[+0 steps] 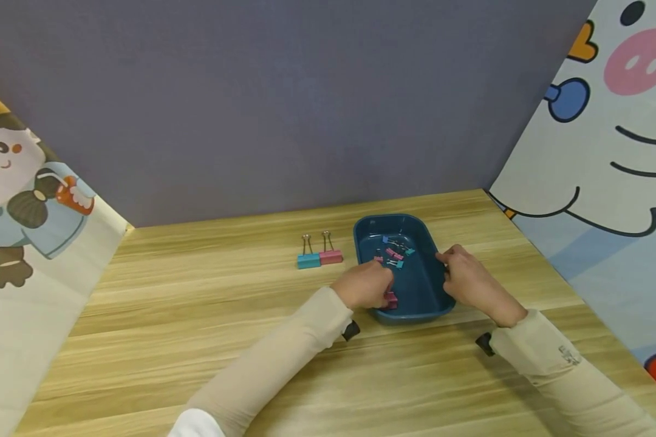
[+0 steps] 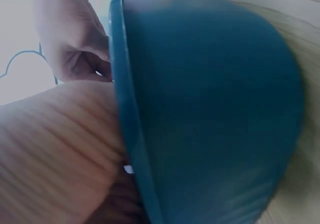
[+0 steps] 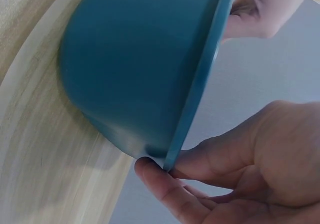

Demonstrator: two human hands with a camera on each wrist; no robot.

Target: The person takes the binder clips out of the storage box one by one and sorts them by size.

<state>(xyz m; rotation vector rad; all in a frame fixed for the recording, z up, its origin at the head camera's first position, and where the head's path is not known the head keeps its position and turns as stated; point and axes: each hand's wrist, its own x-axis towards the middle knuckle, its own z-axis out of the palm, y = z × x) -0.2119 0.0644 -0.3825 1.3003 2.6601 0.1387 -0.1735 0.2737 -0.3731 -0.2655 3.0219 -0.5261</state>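
Observation:
A dark blue plastic bin (image 1: 423,285) sits on the wooden table. My left hand (image 1: 365,285) reaches over its left rim, fingers curled at a pink binder clip (image 1: 392,301) near the front left corner inside; in the left wrist view the rim hides the fingertips. On the opposite side, my right hand (image 1: 468,276) pinches the right rim between thumb and fingers, as the right wrist view shows closely. Farther back in the bin lie several small binder clips, among them a pink one (image 1: 395,254), a teal one (image 1: 396,264) and a blue one (image 1: 385,240).
Left of the bin, a larger teal binder clip (image 1: 308,261) and a pink binder clip (image 1: 330,257) stand side by side on the table (image 1: 197,303), handles pointing back. A grey panel (image 1: 284,121) rises behind the table, with cartoon-printed panels on both sides.

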